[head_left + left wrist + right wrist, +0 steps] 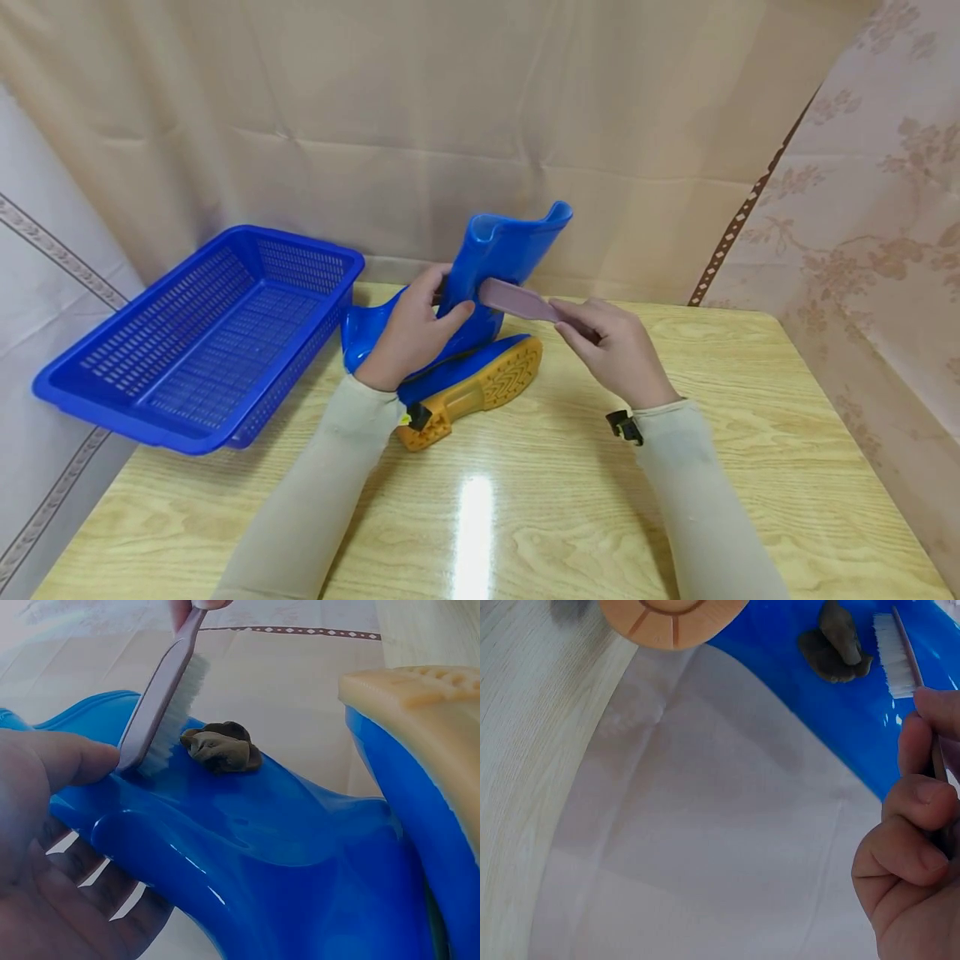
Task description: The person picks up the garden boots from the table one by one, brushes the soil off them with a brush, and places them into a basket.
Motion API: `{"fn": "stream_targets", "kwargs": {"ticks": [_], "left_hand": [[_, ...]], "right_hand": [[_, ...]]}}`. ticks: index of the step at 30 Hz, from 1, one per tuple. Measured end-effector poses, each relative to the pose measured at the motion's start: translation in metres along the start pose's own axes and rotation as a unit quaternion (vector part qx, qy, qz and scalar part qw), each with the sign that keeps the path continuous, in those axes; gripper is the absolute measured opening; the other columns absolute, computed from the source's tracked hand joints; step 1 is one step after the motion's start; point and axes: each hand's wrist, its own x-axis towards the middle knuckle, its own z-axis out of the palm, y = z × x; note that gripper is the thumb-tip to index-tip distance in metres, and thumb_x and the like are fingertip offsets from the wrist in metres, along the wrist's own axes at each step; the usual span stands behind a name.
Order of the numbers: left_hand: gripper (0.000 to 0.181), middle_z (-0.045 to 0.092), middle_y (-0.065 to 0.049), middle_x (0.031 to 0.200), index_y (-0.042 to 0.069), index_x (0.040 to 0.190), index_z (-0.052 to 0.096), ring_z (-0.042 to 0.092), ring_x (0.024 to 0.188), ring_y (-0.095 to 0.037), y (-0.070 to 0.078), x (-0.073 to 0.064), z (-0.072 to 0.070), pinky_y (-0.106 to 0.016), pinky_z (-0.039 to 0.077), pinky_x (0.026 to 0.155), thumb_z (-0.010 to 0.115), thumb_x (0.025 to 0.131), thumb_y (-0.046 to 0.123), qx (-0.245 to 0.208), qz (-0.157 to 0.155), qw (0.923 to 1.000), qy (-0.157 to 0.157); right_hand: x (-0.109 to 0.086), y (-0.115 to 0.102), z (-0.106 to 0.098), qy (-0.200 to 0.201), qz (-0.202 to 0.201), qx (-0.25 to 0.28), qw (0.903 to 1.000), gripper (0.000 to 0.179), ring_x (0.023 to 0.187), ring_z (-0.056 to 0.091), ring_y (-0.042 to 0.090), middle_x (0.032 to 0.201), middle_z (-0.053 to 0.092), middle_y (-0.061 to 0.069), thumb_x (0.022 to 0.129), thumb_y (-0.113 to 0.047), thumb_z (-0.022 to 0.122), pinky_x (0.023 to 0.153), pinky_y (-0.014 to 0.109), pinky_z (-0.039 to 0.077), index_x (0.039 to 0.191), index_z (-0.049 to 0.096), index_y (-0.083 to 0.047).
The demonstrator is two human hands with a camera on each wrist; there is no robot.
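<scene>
My left hand (pixel 411 332) grips a blue rain boot (pixel 513 250) by its shaft, thumb on the near side and fingers behind. The boot's open top points up and tilts right. Between thumb and fingers, my right hand (pixel 618 348) holds a mauve scrubbing brush (pixel 525 301) by the handle. Its white bristles (pixel 180 712) lie against the shaft, close to the left thumb. Beside them a brown, mud-like lump (pixel 220 748) sticks to the boot; the brush hides it in the head view. A second blue boot (pixel 480 392) lies on its side, orange-yellow sole facing me.
A blue plastic basket (pixel 197 448) with slotted walls stands at the left of the wood-grain table (pixel 570 517). Behind the table hangs a beige cloth (pixel 360 125), and a flowered cloth (pixel 862 250) hangs at the right.
</scene>
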Motion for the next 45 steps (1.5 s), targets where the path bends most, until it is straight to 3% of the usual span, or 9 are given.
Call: {"fn": "stream_targets", "kwargs": {"ticks": [5, 15, 27, 40, 45], "left_hand": [[0.043, 0.062, -0.006, 0.134, 0.012, 0.142, 0.053, 0.061, 0.121, -0.023, 0.001, 0.0, 0.001, -0.05, 0.048, 0.108, 0.066, 0.103, 0.022, -0.002, 0.0, 1.0, 0.0], [0.047, 0.059, -0.01, 0.139, 0.01, 0.147, 0.048, 0.059, 0.125, -0.027, 0.0, 0.0, -0.002, -0.055, 0.05, 0.105, 0.063, 0.105, 0.023, -0.008, -0.026, 0.9996, 0.006], [0.041, 0.06, -0.008, 0.137, 0.011, 0.143, 0.051, 0.059, 0.125, -0.026, -0.006, 0.0, 0.005, -0.053, 0.048, 0.107, 0.062, 0.105, 0.022, -0.028, -0.013, 0.9995, 0.006], [0.044, 0.058, -0.008, 0.142, 0.013, 0.147, 0.048, 0.057, 0.13, -0.027, -0.004, 0.0, 0.005, -0.054, 0.048, 0.108, 0.061, 0.106, 0.025, -0.023, -0.023, 0.9995, 0.003], [0.044, 0.057, -0.008, 0.143, 0.013, 0.147, 0.048, 0.057, 0.13, -0.027, -0.005, -0.001, 0.004, -0.054, 0.048, 0.108, 0.061, 0.106, 0.024, -0.019, -0.027, 0.9994, 0.008]], "right_hand": [[0.0, -0.005, 0.001, 0.01, -0.014, -0.02, 0.9997, 0.031, 0.06, 0.041, 0.011, 0.073, 0.053, -0.003, 0.095, -0.012, 0.076, 0.053, 0.028, 0.033, 0.126, 0.076, -0.012], [-0.001, 0.002, -0.003, 0.002, 0.017, -0.037, 0.9992, 0.03, 0.059, 0.041, 0.012, 0.073, 0.053, -0.002, 0.097, -0.012, 0.074, 0.052, 0.028, 0.033, 0.127, 0.075, -0.012], [0.0, -0.002, 0.008, -0.012, -0.039, -0.006, 0.9991, 0.033, 0.063, 0.043, 0.009, 0.079, 0.059, -0.004, 0.098, -0.012, 0.072, 0.054, 0.026, 0.036, 0.131, 0.073, -0.015], [-0.001, 0.004, -0.001, -0.033, 0.032, -0.063, 0.9969, 0.032, 0.061, 0.045, 0.015, 0.08, 0.062, 0.002, 0.099, -0.013, 0.071, 0.054, 0.032, 0.037, 0.13, 0.073, -0.011], [-0.001, 0.005, -0.001, -0.034, 0.035, -0.067, 0.9965, 0.032, 0.061, 0.046, 0.016, 0.083, 0.065, 0.003, 0.099, -0.015, 0.071, 0.055, 0.033, 0.038, 0.131, 0.073, -0.012]]}}
